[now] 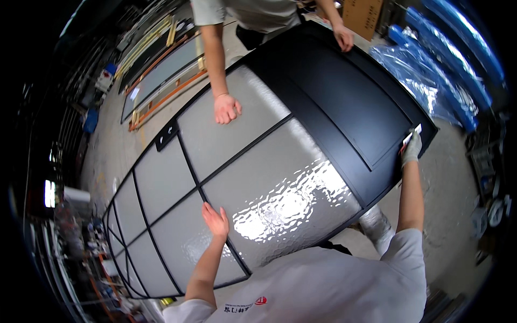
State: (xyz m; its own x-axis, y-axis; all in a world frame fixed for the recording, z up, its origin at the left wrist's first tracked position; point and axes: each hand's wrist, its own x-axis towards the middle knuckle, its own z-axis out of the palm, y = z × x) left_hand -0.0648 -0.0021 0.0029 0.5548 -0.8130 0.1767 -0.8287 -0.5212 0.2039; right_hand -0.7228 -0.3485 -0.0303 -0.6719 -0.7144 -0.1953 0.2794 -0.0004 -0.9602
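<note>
A large black-framed door lies flat in front of me, with textured glass divided by black bars and a solid black panel at its right end. My left hand is bare and rests on the glass beside a crossing of bars, fingers stretched out. At the door's right edge, my gloved right hand is closed on a small white and red item, too small to name. A black handle plate sits on the far long edge.
Across the door stands a co-worker, one fist on the glass, the other hand at the far edge. Blue plastic-wrapped bundles lie at the far right by a cardboard box. Framed panels lie on the floor at far left.
</note>
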